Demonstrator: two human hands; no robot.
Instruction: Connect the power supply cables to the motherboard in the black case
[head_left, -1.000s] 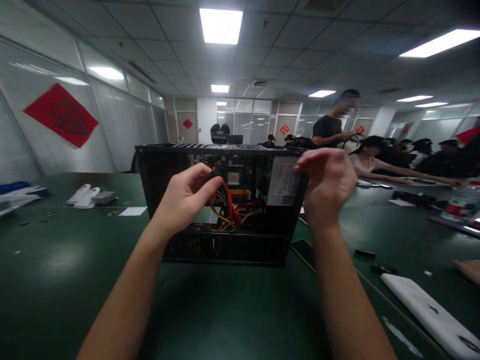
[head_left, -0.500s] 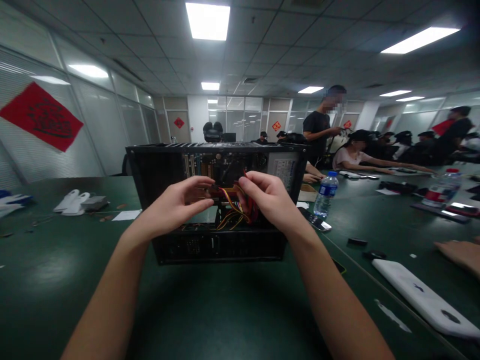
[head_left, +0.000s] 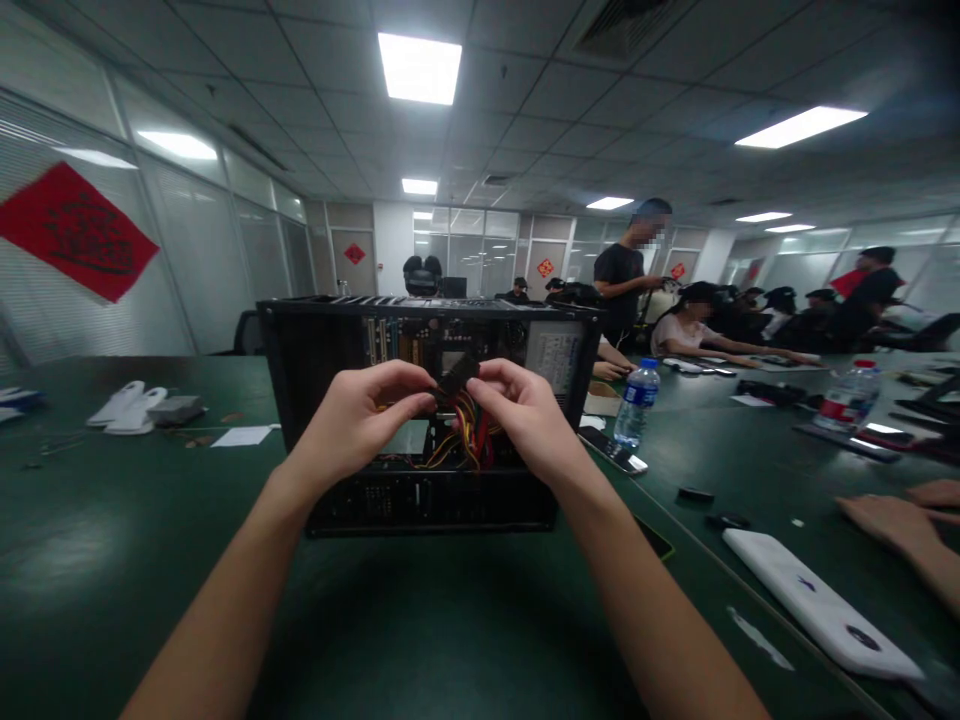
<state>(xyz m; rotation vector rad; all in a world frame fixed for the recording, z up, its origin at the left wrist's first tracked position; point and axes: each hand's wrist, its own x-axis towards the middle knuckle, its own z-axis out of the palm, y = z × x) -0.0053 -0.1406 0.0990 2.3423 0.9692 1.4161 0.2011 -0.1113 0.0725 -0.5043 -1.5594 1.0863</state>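
An open black computer case stands on the green table, its inside facing me. In front of its opening, a dark connector hangs between my hands, with a bundle of red, yellow and black cables below it. My left hand is closed in a pinch at the connector's left end. At the other end, my right hand pinches the connector and the tops of the cables. A green circuit board and a labelled power supply show behind the hands.
Right of the case are a water bottle, a phone and a long white object. Another person's hand rests at the right edge. A grey block and white paper lie left. People sit and stand behind.
The view has tilted up and turned slightly right. My left fingers have closed on the dark connector, which now shows between both hands, and the cables hang below it.
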